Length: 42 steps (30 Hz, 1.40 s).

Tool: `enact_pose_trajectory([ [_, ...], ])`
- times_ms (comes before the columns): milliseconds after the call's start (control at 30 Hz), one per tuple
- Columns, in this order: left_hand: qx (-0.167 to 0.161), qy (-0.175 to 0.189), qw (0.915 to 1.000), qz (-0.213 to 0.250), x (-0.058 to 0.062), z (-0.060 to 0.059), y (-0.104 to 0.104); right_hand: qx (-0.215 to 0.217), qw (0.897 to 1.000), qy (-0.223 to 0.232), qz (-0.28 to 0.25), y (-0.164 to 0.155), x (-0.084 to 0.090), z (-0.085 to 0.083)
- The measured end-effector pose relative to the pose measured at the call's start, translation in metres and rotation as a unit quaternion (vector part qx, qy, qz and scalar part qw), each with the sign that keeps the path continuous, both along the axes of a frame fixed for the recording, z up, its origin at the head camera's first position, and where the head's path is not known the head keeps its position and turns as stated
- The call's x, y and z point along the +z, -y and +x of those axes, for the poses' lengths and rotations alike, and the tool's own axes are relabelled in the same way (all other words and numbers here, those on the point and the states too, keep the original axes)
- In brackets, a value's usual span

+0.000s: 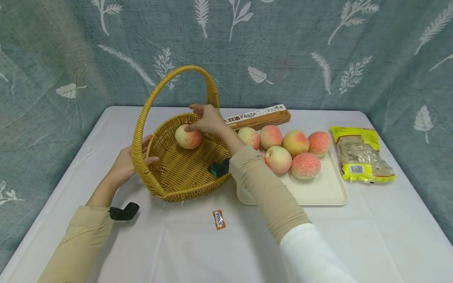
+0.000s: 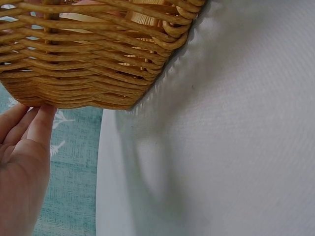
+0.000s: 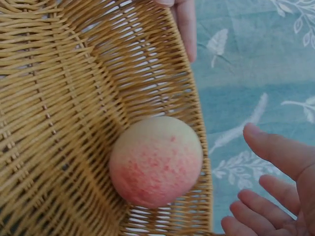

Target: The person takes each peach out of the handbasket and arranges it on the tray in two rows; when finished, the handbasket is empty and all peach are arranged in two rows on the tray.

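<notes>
A desk [image 1: 177, 251] covered in white cloth is seen against a blue leaf-patterned backdrop. Toward the desk's left half a wicker basket [image 1: 184, 173] with a tall arched handle is set; its left rim is touched by the left hand [image 1: 124, 165], whose fingers [image 2: 42, 123] are held straight and close together against the weave. A single peach [image 1: 188, 136] lies inside the basket near its far wall. The right hand [image 1: 209, 118] is held just over that peach; its fingers [image 3: 275, 152] are spread and relaxed, and nothing is gripped by them. A cream tray [image 1: 329, 188] is placed just right of the basket, and six more peaches [image 1: 283, 151] are gathered on it. A pasta box [image 1: 258, 116] lies behind the tray toward the far edge, a yellow packet [image 1: 361, 154] near the right edge, and a small orange sweet wrapper [image 1: 219, 219] toward the near edge.
</notes>
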<state>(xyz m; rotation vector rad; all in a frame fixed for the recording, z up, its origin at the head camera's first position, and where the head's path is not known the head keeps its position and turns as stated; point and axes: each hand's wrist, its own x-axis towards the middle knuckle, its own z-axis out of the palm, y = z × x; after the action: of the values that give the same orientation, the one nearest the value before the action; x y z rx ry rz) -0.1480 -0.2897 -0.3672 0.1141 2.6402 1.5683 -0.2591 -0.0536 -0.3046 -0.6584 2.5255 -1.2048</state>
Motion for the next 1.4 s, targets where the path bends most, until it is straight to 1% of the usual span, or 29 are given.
enact_pose_trajectory([
  [100, 0.002, 0.001, 1.0000, -0.002, 0.001, 0.000, 0.000, -0.015, 1.000, -0.002, 0.001, 0.003, -0.004, 0.000],
  [200, 0.002, 0.000, 1.0000, -0.003, 0.001, 0.000, 0.000, -0.025, 1.000, 0.008, 0.000, 0.008, -0.009, 0.001],
  [267, 0.002, 0.000, 1.0000, 0.000, 0.002, 0.000, -0.001, -0.027, 1.000, 0.010, 0.006, 0.010, -0.011, 0.003],
  [400, 0.004, 0.005, 1.0000, -0.003, 0.001, -0.001, 0.000, -0.027, 0.999, 0.002, 0.036, 0.017, -0.017, 0.005],
  [500, 0.007, 0.007, 0.9999, -0.008, 0.001, 0.000, 0.001, -0.027, 0.998, 0.008, 0.052, 0.021, -0.021, 0.007],
  [633, 0.007, 0.005, 0.9999, -0.006, 0.000, -0.001, 0.002, -0.029, 0.997, 0.027, 0.063, 0.026, -0.024, 0.009],
  [733, 0.005, 0.004, 1.0000, 0.003, -0.002, -0.001, 0.003, -0.032, 0.996, 0.031, 0.072, 0.029, -0.026, 0.010],
  [933, 0.004, 0.000, 0.9999, 0.016, -0.003, -0.002, 0.003, -0.051, 0.993, 0.025, 0.099, 0.031, -0.031, 0.007],
  [1067, 0.003, 0.000, 0.9998, 0.021, -0.002, -0.001, 0.003, -0.061, 0.993, 0.021, 0.104, 0.030, -0.034, 0.006],
  [1267, 0.001, -0.006, 0.9997, 0.024, -0.001, -0.001, 0.002, -0.066, 0.991, -0.007, 0.113, 0.030, -0.036, 0.006],
  [1400, 0.001, -0.002, 0.9996, 0.028, 0.000, -0.001, 0.002, -0.060, 0.991, -0.018, 0.121, 0.030, -0.037, 0.005],
])
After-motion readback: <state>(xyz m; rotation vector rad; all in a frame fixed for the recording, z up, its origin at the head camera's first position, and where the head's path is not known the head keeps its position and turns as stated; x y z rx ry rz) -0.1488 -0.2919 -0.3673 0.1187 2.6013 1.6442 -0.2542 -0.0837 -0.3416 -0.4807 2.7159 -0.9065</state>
